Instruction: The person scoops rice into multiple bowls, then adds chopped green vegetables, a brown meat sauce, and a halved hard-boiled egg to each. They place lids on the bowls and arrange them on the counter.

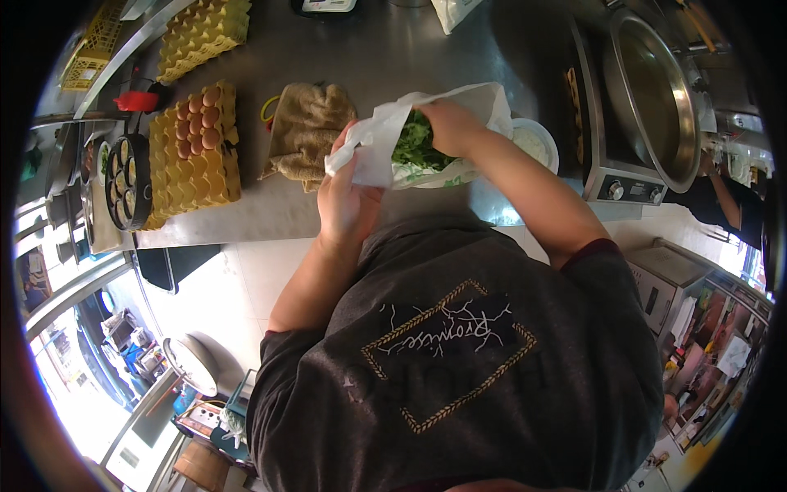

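A white plastic bag [377,148] stands with its mouth wide on the steel counter in front of me. Leafy green herbs [416,141] fill its inside. My left hand [346,193] grips the bag's left rim, the plastic bunched between thumb and fingers. Inside the bag, my right hand [452,129] rests on the herbs with its fingers curled down into them; the fingertips are hidden by leaves and plastic. Just right of the bag, partly behind my right forearm, is a round white bowl [537,141] with something pale in it.
A brown cloth [310,131] lies left of the bag. Farther left are an egg tray [193,182] with several brown eggs, stacked empty trays [201,33] and a black round-hollowed pan [127,184]. At right, a large steel basin [656,98] sits on a cooker [623,190]. Another person's arm [721,193] shows far right.
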Tool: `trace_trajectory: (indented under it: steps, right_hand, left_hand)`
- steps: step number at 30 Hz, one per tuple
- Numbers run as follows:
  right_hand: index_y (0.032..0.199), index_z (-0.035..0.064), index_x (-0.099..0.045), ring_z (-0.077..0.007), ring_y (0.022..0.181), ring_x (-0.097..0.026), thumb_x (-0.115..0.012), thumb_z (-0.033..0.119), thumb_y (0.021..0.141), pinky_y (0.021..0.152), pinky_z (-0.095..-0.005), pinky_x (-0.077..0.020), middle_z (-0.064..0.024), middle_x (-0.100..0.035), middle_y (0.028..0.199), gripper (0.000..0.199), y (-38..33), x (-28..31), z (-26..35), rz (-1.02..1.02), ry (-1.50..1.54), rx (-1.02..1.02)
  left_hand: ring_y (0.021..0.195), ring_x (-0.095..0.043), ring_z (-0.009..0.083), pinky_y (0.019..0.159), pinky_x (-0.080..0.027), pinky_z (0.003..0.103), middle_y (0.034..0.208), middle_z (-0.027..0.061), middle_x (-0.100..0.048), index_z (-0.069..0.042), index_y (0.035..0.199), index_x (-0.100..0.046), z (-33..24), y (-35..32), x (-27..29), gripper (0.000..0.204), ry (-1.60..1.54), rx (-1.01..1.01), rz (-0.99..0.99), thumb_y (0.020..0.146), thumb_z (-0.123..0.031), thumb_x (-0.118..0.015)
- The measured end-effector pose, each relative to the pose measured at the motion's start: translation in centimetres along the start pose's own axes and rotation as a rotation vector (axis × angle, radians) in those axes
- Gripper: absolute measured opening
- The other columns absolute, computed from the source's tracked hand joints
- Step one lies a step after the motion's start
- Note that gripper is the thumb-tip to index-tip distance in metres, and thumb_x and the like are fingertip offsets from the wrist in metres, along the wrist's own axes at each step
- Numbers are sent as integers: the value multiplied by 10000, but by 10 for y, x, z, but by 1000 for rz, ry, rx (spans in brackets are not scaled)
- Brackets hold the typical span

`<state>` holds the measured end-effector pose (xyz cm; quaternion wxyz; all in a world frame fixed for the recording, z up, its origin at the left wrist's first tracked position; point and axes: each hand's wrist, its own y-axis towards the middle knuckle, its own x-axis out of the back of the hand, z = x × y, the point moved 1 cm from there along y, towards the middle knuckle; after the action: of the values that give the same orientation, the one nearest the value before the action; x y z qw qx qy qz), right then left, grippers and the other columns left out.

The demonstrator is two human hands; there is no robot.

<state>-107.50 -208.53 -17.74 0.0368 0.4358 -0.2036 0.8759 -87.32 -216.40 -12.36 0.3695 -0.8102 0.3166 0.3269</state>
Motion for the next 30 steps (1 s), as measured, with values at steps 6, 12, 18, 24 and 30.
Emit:
trace_trajectory:
  steps: [6, 12, 18, 24, 30]
  right_hand:
    - [1309, 80, -490, -379, 1181, -526, -723, 80, 704, 975, -401, -454, -168, -537, 1291, 649, -6, 23, 3, 91, 133, -35]
    - [1314, 204, -499, -349, 1277, -434, -583, 9, 794, 981, -467, -465, -133, -413, 1401, 562, -30, 1, 47, -153, -227, -101]
    - [1295, 223, -524, -417, 1192, -477, -566, 102, 837, 938, -525, -481, -142, -392, 1382, 476, -18, -19, 48, -36, -372, -31]
    - [1086, 158, -569, -318, 1076, -559, -668, -22, 697, 878, -406, -474, -95, -556, 1180, 440, -12, 0, -4, -143, 105, 159]
    - [1005, 93, -582, -235, 975, -585, -708, -47, 708, 872, -302, -453, -72, -595, 1002, 352, -29, -9, 5, -537, 480, 184]
  left_hand:
    - [1205, -514, 236, 1014, -407, 428, 1272, 74, -547, -34, 1270, -525, -11, 22, 11, 309, 96, -50, -78, 990, -152, -469]
    - [1163, -530, 202, 1005, -410, 386, 1231, 62, -569, -10, 1212, -559, -8, 18, 16, 264, 289, -98, -133, 986, -137, -503]
    - [1123, -539, 190, 996, -410, 361, 1189, 66, -585, -23, 1225, -555, -15, 11, 10, 269, 166, -64, -63, 977, -100, -487]
    - [1122, -548, 161, 966, -451, 342, 1230, 60, -571, -61, 1386, -424, -25, 16, -3, 425, 104, -135, 139, 965, -47, -487]
    - [992, -550, 138, 929, -433, 326, 1024, 16, -586, -51, 1414, -393, -16, 19, -6, 436, 175, -143, 55, 983, -64, -459]
